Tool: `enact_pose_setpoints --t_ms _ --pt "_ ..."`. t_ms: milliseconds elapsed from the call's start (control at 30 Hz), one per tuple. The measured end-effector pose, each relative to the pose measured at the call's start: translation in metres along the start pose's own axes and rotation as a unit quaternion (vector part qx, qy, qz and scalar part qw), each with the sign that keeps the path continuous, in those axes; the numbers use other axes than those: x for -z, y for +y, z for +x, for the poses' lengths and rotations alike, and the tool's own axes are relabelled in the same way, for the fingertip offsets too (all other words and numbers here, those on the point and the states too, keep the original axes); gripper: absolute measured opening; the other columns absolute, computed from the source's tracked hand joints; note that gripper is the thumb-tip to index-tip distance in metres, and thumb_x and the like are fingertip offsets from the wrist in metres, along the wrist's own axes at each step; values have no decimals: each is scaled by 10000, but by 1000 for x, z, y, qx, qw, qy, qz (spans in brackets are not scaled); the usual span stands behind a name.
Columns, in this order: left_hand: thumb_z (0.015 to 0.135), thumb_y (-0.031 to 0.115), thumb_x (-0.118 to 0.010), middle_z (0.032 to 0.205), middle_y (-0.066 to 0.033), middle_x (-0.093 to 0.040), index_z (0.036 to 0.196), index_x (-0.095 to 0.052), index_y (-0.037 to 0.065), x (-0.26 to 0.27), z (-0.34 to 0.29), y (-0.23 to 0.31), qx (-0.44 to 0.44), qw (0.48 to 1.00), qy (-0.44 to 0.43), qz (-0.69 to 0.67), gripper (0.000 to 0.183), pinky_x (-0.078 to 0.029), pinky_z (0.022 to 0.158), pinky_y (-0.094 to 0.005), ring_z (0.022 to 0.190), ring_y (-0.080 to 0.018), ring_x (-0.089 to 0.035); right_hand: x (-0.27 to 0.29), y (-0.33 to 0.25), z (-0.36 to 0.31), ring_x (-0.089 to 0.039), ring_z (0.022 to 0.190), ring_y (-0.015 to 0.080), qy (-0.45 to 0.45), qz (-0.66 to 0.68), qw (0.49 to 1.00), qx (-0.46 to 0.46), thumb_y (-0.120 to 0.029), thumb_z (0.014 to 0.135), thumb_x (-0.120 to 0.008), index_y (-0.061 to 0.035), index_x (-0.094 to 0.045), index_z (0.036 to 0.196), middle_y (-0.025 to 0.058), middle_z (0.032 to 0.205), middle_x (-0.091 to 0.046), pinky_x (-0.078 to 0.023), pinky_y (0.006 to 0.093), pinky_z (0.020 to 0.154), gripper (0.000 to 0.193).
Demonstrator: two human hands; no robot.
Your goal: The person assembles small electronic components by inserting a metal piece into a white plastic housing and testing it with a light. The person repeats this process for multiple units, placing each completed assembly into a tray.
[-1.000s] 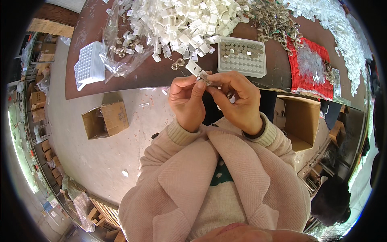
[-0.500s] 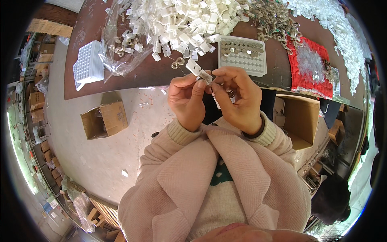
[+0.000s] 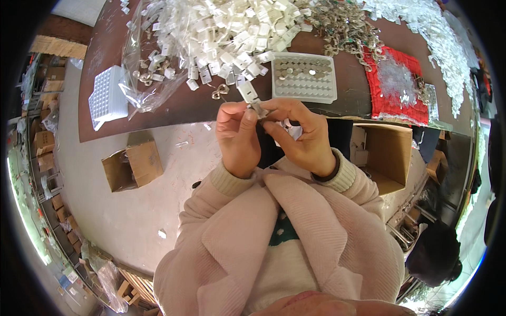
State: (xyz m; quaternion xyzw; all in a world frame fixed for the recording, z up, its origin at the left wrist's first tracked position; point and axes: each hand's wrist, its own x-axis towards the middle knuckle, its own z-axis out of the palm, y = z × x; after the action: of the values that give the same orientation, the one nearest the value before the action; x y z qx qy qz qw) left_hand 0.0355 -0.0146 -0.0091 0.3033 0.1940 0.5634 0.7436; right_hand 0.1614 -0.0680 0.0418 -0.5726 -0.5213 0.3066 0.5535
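Both hands meet over the table's near edge around a small white plastic case (image 3: 247, 91) with a second small part (image 3: 258, 109) at its lower end. My left hand (image 3: 240, 139) pinches it between thumb and fingers. My right hand (image 3: 299, 138) is closed at the same part, thumb and forefinger drawn together; its fingertips partly cover the piece. A looped pale wire (image 3: 220, 92) lies just beyond my left hand. Past my right hand stands a white tray (image 3: 304, 98) with rows of round pockets, several filled with silvery discs.
A heap of white plastic cases (image 3: 226, 37) covers the table's middle, beside a clear bag (image 3: 153, 97). At left is a stack of white dimpled trays (image 3: 109, 97). Tangled wired parts (image 3: 342, 31), a red cloth (image 3: 398, 108) and clear pieces (image 3: 437, 47) lie right. Cardboard boxes (image 3: 145, 163) (image 3: 387, 158) sit below.
The whole view has shifted slightly, with the table moving left in it. Between my hands the white case now points more upright, and the right hand's fingers have lowered a little against it.
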Motion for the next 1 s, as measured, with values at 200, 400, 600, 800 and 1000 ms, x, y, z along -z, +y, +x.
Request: enact_pose_setpoints --t_ms 200,400,600,800,1000 --pt "1002 88 -582 1100 -170 -682 1138 -549 69 4 9 1 65 997 -14 -23 141 -556 855 -417 857 -225 -675 60 30 26 -674 806 267 144 -276 946 87 27 818 -717 -48 -733 1010 109 937 -703 -540 342 716 207" --pt "989 51 -593 1091 -207 -686 1129 -577 73 9 12 -8 116 991 -24 -56 142 -564 747 -367 807 -246 -685 68 64 40 -655 831 289 161 -370 905 132 -14 804 -725 -69 -741 982 90 894 -681 -536 377 723 186" --pt "995 42 -578 1091 -206 -690 1127 -579 76 11 16 -7 122 990 -44 -58 136 -560 704 -357 784 -251 -683 59 64 42 -637 815 292 137 -408 895 116 -13 795 -711 -85 -706 933 80 879 -658 -521 391 709 156" --pt "999 38 -571 1076 -200 -699 1125 -579 74 8 17 -7 138 987 -49 -70 132 -558 673 -371 767 -264 -689 52 49 47 -639 806 304 112 -438 891 44 -10 810 -705 -72 -673 934 93 914 -657 -527 394 708 142" --pt "1000 26 -567 1051 -172 -704 1130 -576 47 -3 11 -5 136 986 -60 -75 132 -584 688 -364 786 -237 -699 34 13 24 -677 762 273 86 -211 957 182 27 791 -746 -51 -704 971 104 926 -659 -552 329 648 201"
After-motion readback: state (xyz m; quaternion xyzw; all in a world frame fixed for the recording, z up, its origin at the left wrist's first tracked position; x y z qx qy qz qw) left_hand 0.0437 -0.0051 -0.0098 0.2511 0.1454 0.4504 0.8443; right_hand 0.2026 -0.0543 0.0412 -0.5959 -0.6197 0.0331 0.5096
